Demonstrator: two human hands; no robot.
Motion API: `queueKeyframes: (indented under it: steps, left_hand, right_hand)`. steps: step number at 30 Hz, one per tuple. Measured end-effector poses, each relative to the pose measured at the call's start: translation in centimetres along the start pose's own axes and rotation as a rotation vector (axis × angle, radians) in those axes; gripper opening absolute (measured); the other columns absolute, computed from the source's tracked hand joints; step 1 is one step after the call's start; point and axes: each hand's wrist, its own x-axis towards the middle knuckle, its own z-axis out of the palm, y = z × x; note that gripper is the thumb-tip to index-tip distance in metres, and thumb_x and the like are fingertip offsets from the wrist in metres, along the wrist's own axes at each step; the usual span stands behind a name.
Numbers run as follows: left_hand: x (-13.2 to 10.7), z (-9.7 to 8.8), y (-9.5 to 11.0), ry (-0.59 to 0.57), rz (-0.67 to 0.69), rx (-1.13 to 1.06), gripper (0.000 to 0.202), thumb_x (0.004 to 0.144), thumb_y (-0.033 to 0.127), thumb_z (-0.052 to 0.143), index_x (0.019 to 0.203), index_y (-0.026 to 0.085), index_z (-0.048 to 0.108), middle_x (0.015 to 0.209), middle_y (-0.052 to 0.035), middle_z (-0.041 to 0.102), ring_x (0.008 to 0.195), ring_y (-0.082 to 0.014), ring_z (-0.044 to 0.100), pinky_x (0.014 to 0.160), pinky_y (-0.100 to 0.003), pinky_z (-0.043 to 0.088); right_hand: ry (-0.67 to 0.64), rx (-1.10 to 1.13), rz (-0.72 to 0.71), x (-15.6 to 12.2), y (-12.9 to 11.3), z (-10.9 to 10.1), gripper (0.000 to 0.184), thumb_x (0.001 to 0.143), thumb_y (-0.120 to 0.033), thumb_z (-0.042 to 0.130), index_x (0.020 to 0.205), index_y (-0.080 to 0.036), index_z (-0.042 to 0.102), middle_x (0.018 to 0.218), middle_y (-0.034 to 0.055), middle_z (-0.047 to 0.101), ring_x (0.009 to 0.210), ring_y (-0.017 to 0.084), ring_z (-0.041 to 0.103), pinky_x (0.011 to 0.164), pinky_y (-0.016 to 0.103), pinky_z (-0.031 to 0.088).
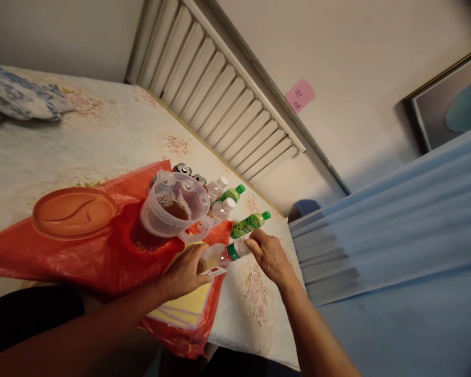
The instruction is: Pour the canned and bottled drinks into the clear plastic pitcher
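My left hand (185,274) is wrapped round the lower part of a clear plastic bottle with a green and red label (225,254), lying tilted over a red plastic bag (102,251). My right hand (270,255) is closed on the bottle's cap end. Just beyond them stands a clear plastic pitcher (175,208) with brown liquid inside. A green bottle (249,224) lies beside my right hand. More bottles (223,201) and two cans (188,170) stand behind the pitcher.
An orange-brown round lid (74,212) lies on the red bag at the left. The surface is a floral-patterned cover (102,131), with blue-white cloth (19,99) at the far left. A slatted headboard (223,99) and blue curtain (396,220) border it.
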Motion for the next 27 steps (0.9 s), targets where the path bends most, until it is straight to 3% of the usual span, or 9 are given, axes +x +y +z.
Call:
queueKeyframes:
  steps: [3,5,7,10,14,16,19,23,27]
  left_hand:
    - [0.0,0.0,0.0,-0.005,0.008,-0.006,0.061,0.071,0.025,0.075,0.128,0.021,0.052,0.129,-0.0104,0.062,0.122,-0.0301,0.058,0.106,-0.046,0.046]
    - [0.0,-0.1,0.1,-0.015,0.013,-0.004,0.058,0.071,0.025,0.075,0.126,0.023,0.054,0.126,-0.0091,0.063,0.121,-0.0304,0.058,0.105,-0.046,0.046]
    - [0.0,-0.2,0.3,-0.028,0.013,0.001,0.055,0.071,0.026,0.075,0.122,0.023,0.056,0.122,-0.0079,0.064,0.120,-0.0306,0.059,0.103,-0.046,0.047]
    - [0.0,-0.3,0.4,-0.033,0.004,0.003,0.053,0.071,0.025,0.075,0.120,0.022,0.057,0.118,-0.0075,0.065,0.118,-0.0307,0.060,0.102,-0.045,0.047]
    - [0.1,-0.3,0.3,-0.032,0.006,-0.028,0.057,0.070,0.024,0.075,0.124,0.021,0.056,0.122,-0.0085,0.064,0.119,-0.0303,0.059,0.104,-0.045,0.047]
    - [0.2,-0.4,0.3,-0.034,-0.013,-0.056,0.062,0.070,0.024,0.075,0.128,0.020,0.054,0.128,-0.0100,0.062,0.123,-0.0306,0.057,0.107,-0.046,0.045]
    - [0.3,-0.5,0.5,-0.046,-0.058,-0.119,0.069,0.069,0.025,0.075,0.133,0.020,0.051,0.134,-0.0115,0.060,0.127,-0.0309,0.055,0.111,-0.047,0.042]
    - [0.4,-0.6,0.6,-0.067,-0.130,-0.207,0.075,0.067,0.026,0.075,0.137,0.019,0.049,0.138,-0.0121,0.058,0.131,-0.0322,0.053,0.113,-0.048,0.040]
    - [0.4,-0.5,0.6,-0.118,-0.141,-0.279,0.076,0.066,0.026,0.074,0.137,0.018,0.049,0.133,-0.0102,0.062,0.123,-0.0305,0.059,0.107,-0.045,0.047]
  right_hand:
    - [0.004,0.207,-0.083,-0.3,0.4,-0.7,0.058,0.094,-0.068,0.052,0.120,-0.019,0.066,0.103,0.0099,0.072,0.073,0.018,0.062,0.064,0.028,0.049]
    - [-0.029,0.299,-0.129,-0.5,0.6,-1.0,0.059,0.089,-0.064,0.062,0.130,-0.022,0.063,0.118,0.0109,0.070,0.082,0.018,0.063,0.073,0.030,0.053]
    - [-0.055,0.334,-0.135,-0.5,0.6,-1.0,0.052,0.088,-0.057,0.068,0.125,-0.022,0.066,0.113,0.0097,0.071,0.083,0.018,0.063,0.076,0.032,0.053]
    - [-0.043,0.318,-0.039,-0.4,0.3,0.0,0.036,0.089,-0.050,0.069,0.106,-0.018,0.072,0.087,0.0046,0.070,0.072,0.016,0.058,0.068,0.029,0.049]
    - [0.064,0.313,0.101,-0.5,0.1,1.6,0.039,0.087,-0.055,0.067,0.088,-0.015,0.069,0.062,-0.0025,0.054,0.057,0.013,0.045,0.054,0.026,0.036]
    - [0.118,0.424,0.108,-0.7,0.6,2.3,0.048,0.085,-0.060,0.067,0.101,-0.016,0.069,0.066,-0.0019,0.056,0.059,0.013,0.045,0.054,0.026,0.036]
    - [0.167,0.675,0.123,-1.4,1.7,3.8,0.069,0.077,-0.066,0.073,0.127,-0.020,0.063,0.089,0.0035,0.067,0.071,0.017,0.055,0.061,0.028,0.045]
    - [0.033,0.898,0.174,-3.1,2.0,7.2,0.068,0.064,-0.061,0.087,0.117,-0.022,0.069,0.102,0.0067,0.071,0.087,0.023,0.064,0.073,0.033,0.053]
    - [-0.051,1.084,0.204,-4.5,0.7,10.7,0.064,0.065,-0.055,0.089,0.117,-0.024,0.068,0.111,0.0062,0.073,0.096,0.026,0.068,0.084,0.036,0.055]
